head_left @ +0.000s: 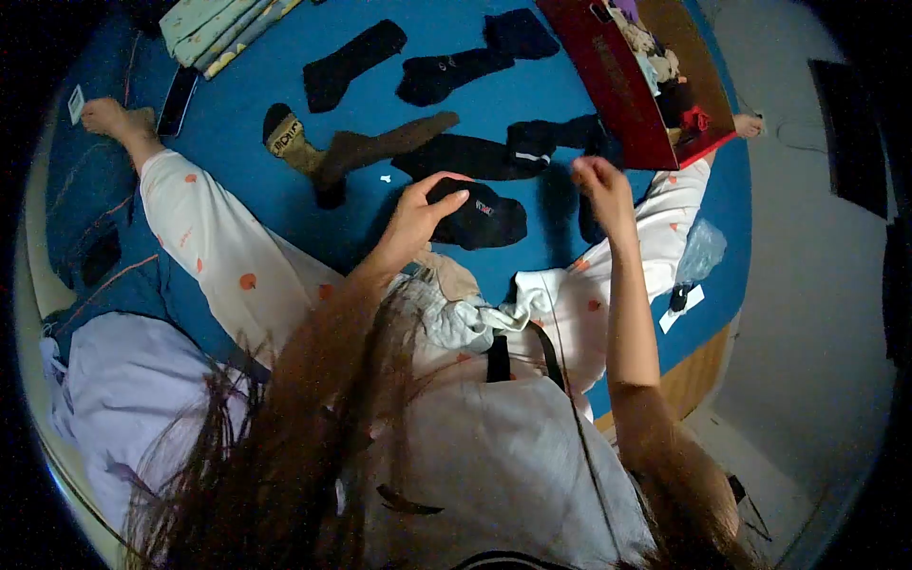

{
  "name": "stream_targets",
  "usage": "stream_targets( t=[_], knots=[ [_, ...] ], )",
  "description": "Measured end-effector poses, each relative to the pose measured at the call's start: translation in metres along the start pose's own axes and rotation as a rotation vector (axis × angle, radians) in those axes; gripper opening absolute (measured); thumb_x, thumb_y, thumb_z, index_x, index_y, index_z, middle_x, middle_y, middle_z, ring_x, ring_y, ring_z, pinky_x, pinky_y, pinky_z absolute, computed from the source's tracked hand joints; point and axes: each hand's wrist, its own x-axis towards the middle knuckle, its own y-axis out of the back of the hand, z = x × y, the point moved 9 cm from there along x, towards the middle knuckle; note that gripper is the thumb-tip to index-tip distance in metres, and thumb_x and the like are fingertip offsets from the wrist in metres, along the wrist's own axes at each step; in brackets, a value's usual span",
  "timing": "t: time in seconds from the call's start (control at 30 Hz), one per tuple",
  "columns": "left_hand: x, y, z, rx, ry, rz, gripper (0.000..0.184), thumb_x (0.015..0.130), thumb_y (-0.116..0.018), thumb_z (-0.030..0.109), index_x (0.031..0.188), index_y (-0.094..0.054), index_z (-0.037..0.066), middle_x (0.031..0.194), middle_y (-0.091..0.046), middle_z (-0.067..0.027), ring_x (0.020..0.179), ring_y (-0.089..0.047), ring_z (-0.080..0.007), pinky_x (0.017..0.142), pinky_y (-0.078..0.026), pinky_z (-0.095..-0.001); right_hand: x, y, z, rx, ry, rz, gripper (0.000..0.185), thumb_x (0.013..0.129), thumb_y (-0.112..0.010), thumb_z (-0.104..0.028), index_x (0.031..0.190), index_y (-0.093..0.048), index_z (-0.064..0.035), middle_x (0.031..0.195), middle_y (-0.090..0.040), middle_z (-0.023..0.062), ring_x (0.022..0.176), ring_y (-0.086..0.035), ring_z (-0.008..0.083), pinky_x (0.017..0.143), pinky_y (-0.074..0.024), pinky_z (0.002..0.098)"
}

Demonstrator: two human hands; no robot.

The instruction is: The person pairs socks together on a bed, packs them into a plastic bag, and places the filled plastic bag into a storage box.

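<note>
My left hand (425, 217) grips the near left end of a black sock (489, 217) with small pinkish lettering, its thumb on top. To the right, my right hand (603, 190) is raised with its fingers curled together; whether something small is between them is hidden. Beyond my hands lie a long black sock (456, 157), a brown sock (380, 147), a tan sock with a black toe (290, 142) and a black sock with a white mark (532, 144). A dark sock (589, 217) lies partly under my right hand.
More dark socks (353, 65) lie farther back on the blue sheet (237, 104). A red box (617, 81) holding clothing is at the back right. Folded patterned cloth (223, 33) and a phone (178, 102) are at the back left. Clear plastic (701, 252) lies at right.
</note>
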Motion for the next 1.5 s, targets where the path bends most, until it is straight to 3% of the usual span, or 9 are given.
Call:
stream_targets(
  t=[0.2,0.4,0.47,0.6,0.87,1.07,1.1,1.2,1.5],
  knots=[
    [0.006,0.016,-0.01,0.094,0.056,0.098,0.024,0.081,-0.066,0.018,0.101,-0.063,0.005,0.091,-0.063,-0.0033,0.082,-0.058,-0.0115,0.076,-0.045,-0.0251,0.072,-0.047,0.047,-0.11,-0.307,-0.169,0.04,0.079,-0.063,-0.039,0.084,-0.062,0.0006,0.067,-0.058,0.0078,0.064,-0.053,0.0156,0.061,-0.0437,0.0289],
    [0.002,0.005,0.006,0.038,0.029,0.039,0.022,0.08,-0.065,0.02,0.095,-0.063,0.004,0.087,-0.063,-0.0022,0.081,-0.057,-0.0101,0.075,-0.044,-0.0236,0.062,-0.02,0.026,0.222,-0.131,0.157,0.035,0.072,-0.063,-0.011,0.103,-0.054,0.0009,0.085,-0.059,0.0098,0.074,-0.055,0.0177,0.067,-0.0451,0.0296],
    [0.004,0.003,0.004,0.01,0.02,0.036,0.022,0.08,-0.065,0.02,0.095,-0.063,0.004,0.087,-0.063,-0.0022,0.081,-0.057,-0.0101,0.076,-0.044,-0.0235,0.063,0.008,0.009,-0.002,0.153,0.254,0.043,0.072,-0.063,-0.008,0.112,-0.051,0.0005,0.099,-0.059,0.0149,0.089,-0.056,0.0231,0.08,-0.0445,0.0317],
    [0.008,0.002,0.001,0.009,0.011,0.019,0.024,0.08,-0.065,0.018,0.099,-0.062,0.005,0.091,-0.063,-0.0025,0.083,-0.057,-0.01,0.077,-0.044,-0.0236,0.044,0.044,-0.059,-0.193,0.152,0.38,0.049,0.07,-0.064,-0.008,0.117,-0.05,-0.002,0.11,-0.055,0.0196,0.101,-0.054,0.031,0.089,-0.0424,0.0364],
    [-0.005,0.001,-0.002,-0.078,0.098,0.029,0.031,0.078,-0.06,0.014,0.108,-0.059,0.005,0.103,-0.061,-0.0069,0.093,-0.059,-0.0181,0.084,-0.045,-0.0279,0.079,-0.049,-0.123,-0.154,0.355,-0.066,0.04,0.085,-0.061,-0.026,0.116,-0.054,-0.0006,0.114,-0.058,0.0141,0.098,-0.059,0.0206,0.082,-0.0469,0.0304],
    [-0.003,0.002,0.005,-0.526,0.172,-0.063,0.044,0.075,-0.056,0.003,0.118,-0.049,0.003,0.109,-0.057,-0.0081,0.1,-0.056,-0.0215,0.087,-0.044,-0.0334,-0.008,-0.124,-0.121,0.44,0.108,-0.792,0.045,0.087,-0.059,-0.028,0.123,-0.048,-0.0016,0.115,-0.057,0.0099,0.104,-0.053,0.0148,0.089,-0.0419,0.0284],
    [-0.003,0.002,0.016,-0.475,0.161,-0.126,0.044,0.076,-0.057,0.004,0.119,-0.048,0.002,0.109,-0.057,-0.0079,0.1,-0.055,-0.0204,0.087,-0.044,-0.0324,-0.021,-0.129,-0.109,0.195,0.315,-0.679,0.047,0.085,-0.061,-0.029,0.122,-0.05,-0.0015,0.11,-0.059,0.0087,0.097,-0.053,0.0133,0.083,-0.0432,0.0265],
    [0.004,0.025,0.026,-0.075,0.122,-0.139,0.047,0.077,-0.062,0.004,0.121,-0.046,0.0,0.11,-0.056,-0.008,0.1,-0.054,-0.0179,0.087,-0.043,-0.0299,-0.053,-0.128,-0.066,0.442,-0.121,-0.539,0.03,0.083,-0.065,-0.023,0.102,-0.062,0.0003,0.086,-0.061,0.0008,0.078,-0.052,0.0077,0.068,-0.0434,0.0228],
    [-0.002,0.027,0.024,0.098,0.25,-0.092,0.032,0.076,-0.064,0.006,0.104,-0.05,0.005,0.1,-0.048,-0.0022,0.097,-0.046,-0.0102,0.08,-0.038,-0.0232,-0.084,-0.082,-0.004,0.439,-0.256,-0.344,0.021,0.083,-0.064,-0.018,0.093,-0.064,0.0001,0.076,-0.06,-0.0023,0.068,-0.051,0.0048,0.06,-0.0415,0.0203]
  ],
)
